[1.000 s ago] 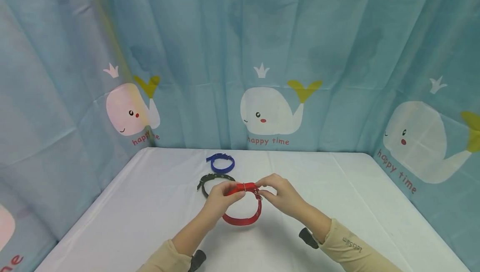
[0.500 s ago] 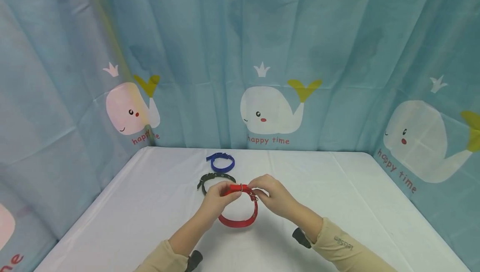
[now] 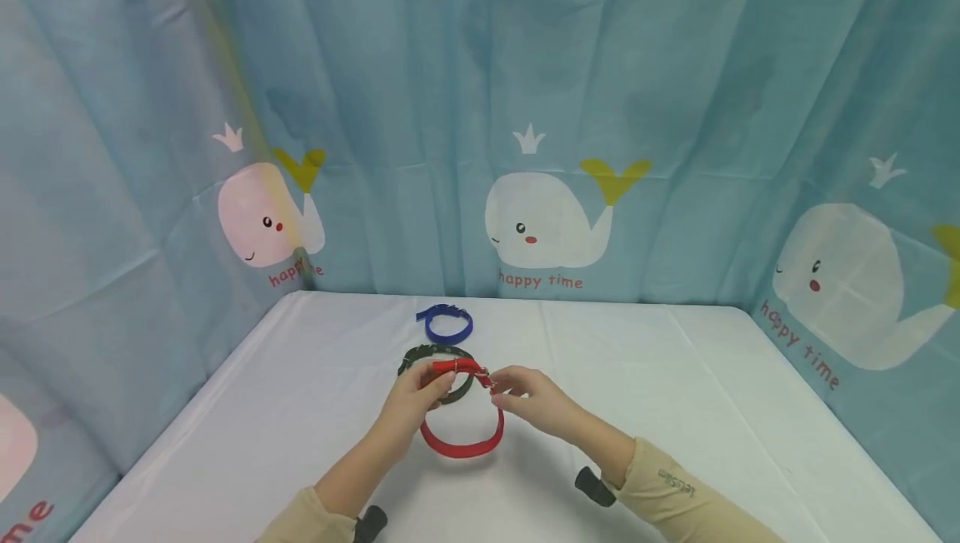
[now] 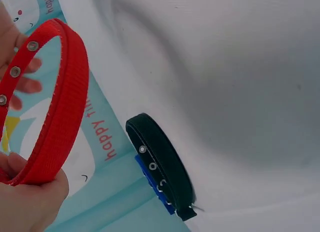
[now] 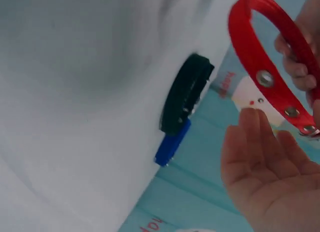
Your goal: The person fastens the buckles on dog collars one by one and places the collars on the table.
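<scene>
A red pet collar (image 3: 462, 449) with metal eyelets and a buckle is closed into a loop and held up above the white table. My left hand (image 3: 408, 401) grips its upper left part between thumb and fingers. At the buckle side, my right hand (image 3: 536, 400) pinches the collar with its fingertips. The other fingers of that hand (image 5: 272, 177) extend loosely in the right wrist view, where the buckle lies at the frame's edge. Behind the red loop a dark green collar (image 3: 467, 389) rests on the table, partly covered by my left hand.
A blue collar (image 3: 448, 339) lies farther back on the white table (image 3: 637, 376), just behind the green one. Light blue curtains (image 3: 420, 110) with whale prints hang around the table's back and sides.
Both hands have shifted left with the red collar, which now overlaps more of the green collar. The right fingertips have moved from the strap near the metal ring to the buckle side.
</scene>
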### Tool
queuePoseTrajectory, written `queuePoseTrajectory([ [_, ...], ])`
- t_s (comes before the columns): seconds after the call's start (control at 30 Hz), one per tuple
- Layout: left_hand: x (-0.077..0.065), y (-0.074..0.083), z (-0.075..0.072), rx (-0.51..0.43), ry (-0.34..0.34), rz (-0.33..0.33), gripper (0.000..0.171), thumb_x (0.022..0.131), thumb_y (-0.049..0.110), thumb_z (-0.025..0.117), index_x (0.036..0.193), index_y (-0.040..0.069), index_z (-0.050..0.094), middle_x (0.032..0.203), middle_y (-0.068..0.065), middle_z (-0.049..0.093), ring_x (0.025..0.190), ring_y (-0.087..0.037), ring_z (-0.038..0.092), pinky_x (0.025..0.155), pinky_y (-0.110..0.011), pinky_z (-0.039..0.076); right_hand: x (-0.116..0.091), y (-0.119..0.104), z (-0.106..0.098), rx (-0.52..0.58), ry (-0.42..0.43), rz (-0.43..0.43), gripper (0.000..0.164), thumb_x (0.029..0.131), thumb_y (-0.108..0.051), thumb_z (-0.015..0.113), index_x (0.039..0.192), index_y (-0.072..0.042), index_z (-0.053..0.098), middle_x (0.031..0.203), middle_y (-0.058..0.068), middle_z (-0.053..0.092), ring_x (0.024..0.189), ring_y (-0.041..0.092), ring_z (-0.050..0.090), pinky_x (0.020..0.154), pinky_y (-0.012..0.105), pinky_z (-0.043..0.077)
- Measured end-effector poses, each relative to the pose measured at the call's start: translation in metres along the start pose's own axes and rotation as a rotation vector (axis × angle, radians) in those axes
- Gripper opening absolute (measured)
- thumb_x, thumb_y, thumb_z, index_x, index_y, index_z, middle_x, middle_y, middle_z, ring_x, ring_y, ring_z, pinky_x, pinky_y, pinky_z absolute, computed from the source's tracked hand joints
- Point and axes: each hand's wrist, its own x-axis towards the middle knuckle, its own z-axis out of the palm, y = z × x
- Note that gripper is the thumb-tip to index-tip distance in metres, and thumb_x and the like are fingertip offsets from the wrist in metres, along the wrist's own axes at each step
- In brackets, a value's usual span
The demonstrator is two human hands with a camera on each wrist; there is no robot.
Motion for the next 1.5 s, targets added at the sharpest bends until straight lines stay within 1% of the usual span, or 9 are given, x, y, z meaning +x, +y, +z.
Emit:
queuePoseTrajectory([
  [0.13, -0.001, -0.001, -0.005, -0.045, 0.034, -0.015, 0.030, 0.098, 0.020, 0.059, 0.119, -0.002, 0.055, 0.097, -0.007, 0.064, 0.098, -0.029, 0.058, 0.090, -0.046, 0.049, 0.000, 0.004, 0.010, 0.087, -0.067, 0.077, 0.036, 0.092, -0.012, 0.066, 0.122, 0.005, 0.058, 0.103, 0.010, 0.068, 0.100, 0.030, 0.063, 0.085, 0.048, 0.052],
  [0.27, -0.002, -0.003, -0.010, -0.081, 0.060, -0.039, 0.032, 0.100, 0.021, 0.055, 0.120, -0.004, 0.052, 0.095, -0.007, 0.063, 0.100, -0.029, 0.057, 0.090, -0.046, 0.047, 0.002, 0.005, 0.020, 0.164, -0.090, 0.138, 0.036, 0.090, -0.009, 0.068, 0.119, 0.008, 0.057, 0.093, 0.011, 0.071, 0.083, 0.023, 0.066, 0.074, 0.041, 0.054],
  [0.43, -0.003, -0.010, -0.018, -0.077, 0.074, -0.076, 0.033, 0.101, 0.021, 0.053, 0.122, -0.005, 0.050, 0.092, -0.006, 0.063, 0.101, -0.030, 0.057, 0.091, -0.045, 0.047, 0.006, 0.007, 0.031, 0.266, -0.068, 0.228, 0.032, 0.089, -0.004, 0.068, 0.116, 0.008, 0.058, 0.087, 0.011, 0.072, 0.074, 0.021, 0.069, 0.064, 0.031, 0.054],
  [0.63, -0.004, -0.018, -0.028, -0.049, 0.101, -0.122, 0.031, 0.100, 0.018, 0.054, 0.118, -0.007, 0.051, 0.092, -0.009, 0.065, 0.095, -0.027, 0.059, 0.081, -0.037, 0.048, 0.009, 0.012, 0.040, 0.376, -0.039, 0.307, 0.028, 0.088, -0.002, 0.067, 0.113, 0.008, 0.058, 0.088, 0.016, 0.072, 0.072, 0.023, 0.070, 0.067, 0.034, 0.057],
  [0.9, -0.005, -0.025, -0.042, 0.034, 0.080, -0.222, 0.035, 0.098, 0.015, 0.052, 0.119, -0.014, 0.053, 0.106, -0.021, 0.063, 0.095, -0.030, 0.059, 0.080, -0.039, 0.049, 0.011, 0.016, 0.049, 0.415, -0.035, 0.366, 0.028, 0.086, 0.000, 0.068, 0.112, 0.007, 0.058, 0.087, 0.017, 0.072, 0.065, 0.018, 0.067, 0.065, 0.032, 0.057],
  [1.03, -0.005, -0.032, -0.049, 0.037, 0.058, -0.279, 0.033, 0.097, 0.011, 0.053, 0.114, -0.017, 0.055, 0.098, -0.020, 0.064, 0.084, -0.024, 0.061, 0.075, -0.036, 0.052, 0.010, 0.016, 0.055, 0.420, -0.038, 0.370, 0.028, 0.085, 0.003, 0.068, 0.111, 0.008, 0.058, 0.086, 0.018, 0.072, 0.062, 0.015, 0.066, 0.063, 0.031, 0.056],
  [1.17, -0.005, -0.038, -0.054, 0.058, 0.035, -0.330, 0.031, 0.096, 0.011, 0.055, 0.111, -0.016, 0.057, 0.093, -0.016, 0.064, 0.083, -0.023, 0.060, 0.073, -0.034, 0.052, 0.009, 0.016, 0.060, 0.415, -0.048, 0.379, 0.027, 0.084, 0.005, 0.068, 0.110, 0.009, 0.060, 0.083, 0.017, 0.071, 0.061, 0.013, 0.065, 0.061, 0.031, 0.057],
  [1.3, -0.003, -0.045, -0.058, 0.108, 0.025, -0.355, 0.029, 0.095, 0.011, 0.058, 0.110, -0.014, 0.059, 0.088, -0.012, 0.066, 0.080, -0.021, 0.061, 0.073, -0.035, 0.052, 0.008, 0.017, 0.062, 0.442, -0.059, 0.397, 0.024, 0.086, 0.005, 0.065, 0.110, 0.010, 0.061, 0.080, 0.015, 0.070, 0.061, 0.014, 0.065, 0.061, 0.033, 0.057],
  [1.5, -0.001, -0.057, -0.064, 0.193, 0.042, -0.386, 0.032, 0.092, 0.010, 0.063, 0.112, -0.014, 0.057, 0.076, -0.005, 0.066, 0.068, -0.015, 0.056, 0.064, -0.028, 0.049, 0.010, 0.018, 0.064, 0.485, -0.053, 0.424, 0.021, 0.089, 0.005, 0.061, 0.108, 0.013, 0.063, 0.075, 0.012, 0.068, 0.062, 0.015, 0.064, 0.062, 0.032, 0.057],
])
